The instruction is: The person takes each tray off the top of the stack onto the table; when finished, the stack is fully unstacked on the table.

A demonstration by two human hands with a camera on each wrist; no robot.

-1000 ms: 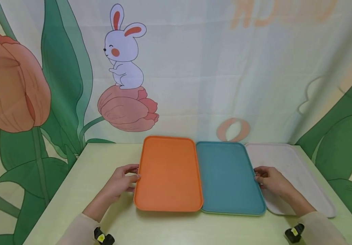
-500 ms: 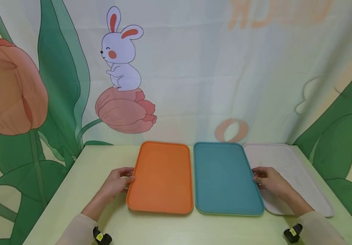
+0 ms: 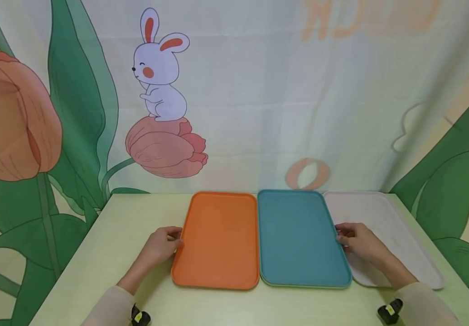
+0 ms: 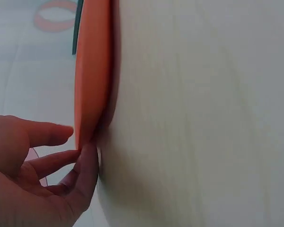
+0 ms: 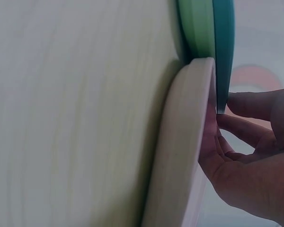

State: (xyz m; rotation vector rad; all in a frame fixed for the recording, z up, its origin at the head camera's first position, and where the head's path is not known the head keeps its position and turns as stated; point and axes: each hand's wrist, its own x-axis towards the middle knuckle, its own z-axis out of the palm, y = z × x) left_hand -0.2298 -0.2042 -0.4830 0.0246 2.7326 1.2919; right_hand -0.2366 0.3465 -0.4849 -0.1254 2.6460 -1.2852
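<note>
On the pale table, just beside the teal tray, lies the orange tray; the left hand pinches its outer rim between thumb and fingers, the right hand pinches the teal tray's; both look light, stiff, smooth: grip mid-side

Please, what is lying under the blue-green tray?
Under the blue-green tray, the right wrist view shows the outer side of a light-green tray. Its inside, and anything that may lie in it, cannot be seen, because the blue-green tray covers it.
</note>
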